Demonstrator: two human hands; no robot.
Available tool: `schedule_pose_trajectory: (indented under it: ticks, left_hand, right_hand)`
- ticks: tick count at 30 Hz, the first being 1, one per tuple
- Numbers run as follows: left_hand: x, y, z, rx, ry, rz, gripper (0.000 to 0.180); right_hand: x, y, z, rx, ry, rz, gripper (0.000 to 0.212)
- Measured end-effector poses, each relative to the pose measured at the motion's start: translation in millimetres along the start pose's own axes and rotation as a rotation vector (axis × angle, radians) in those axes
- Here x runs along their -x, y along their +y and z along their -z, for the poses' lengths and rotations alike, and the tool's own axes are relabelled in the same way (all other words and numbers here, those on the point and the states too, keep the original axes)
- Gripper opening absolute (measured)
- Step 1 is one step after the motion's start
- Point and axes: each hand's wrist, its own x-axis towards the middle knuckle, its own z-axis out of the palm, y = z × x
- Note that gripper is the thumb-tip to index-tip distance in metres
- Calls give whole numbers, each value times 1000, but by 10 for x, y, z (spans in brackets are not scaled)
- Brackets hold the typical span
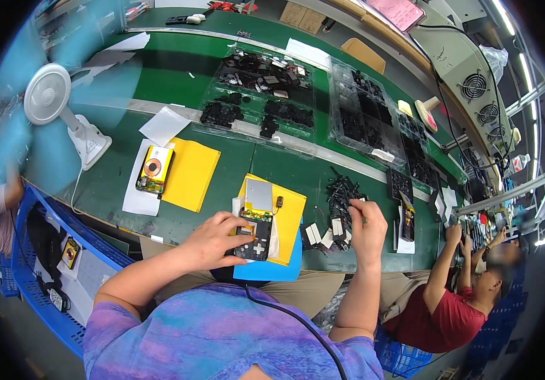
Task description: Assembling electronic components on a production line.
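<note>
My left hand (212, 240) grips the left side of an opened handheld device (256, 237), black below with white button pads and a yellow-green circuit strip above. A silver flat panel (259, 193) lies just beyond it, and a small black part (279, 202) on a lead sits to its right. Beneath are a yellow sheet (293, 215) and a blue sheet (272, 272). My right hand (369, 231) is raised with fingertips pinched together beside a heap of small black parts (343, 191); whatever it holds is hidden. Several white rectangular pieces (313, 233) lie near it.
A second device with a copper ring (153, 167) rests on paper, left. Clear trays (260, 82) of black parts stand at the back. A white fan (47, 95) with blurred blades is far left, above a blue basket (63, 272). A co-worker in red (440, 316) sits at right.
</note>
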Motion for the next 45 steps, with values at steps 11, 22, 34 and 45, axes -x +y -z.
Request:
schedule_pose_trajectory:
  ticks: [11,22,34,45]
  left_hand:
    - [-57,-10,23,-3,-50,-2,66]
    - [-44,-69,-8,56,-20,41,84]
    - [-25,-38,-21,57,4,51,84]
    - [-30,-56,-44,46,-17,58,87]
  right_hand:
    - [321,-644,-393,-228,-431,154,9]
    - [418,-829,-665,-240,-551,159,10]
    - [442,-906,-805,-157,-581,175,9]
    - [385,-927,-835,-144,-552,211,9]
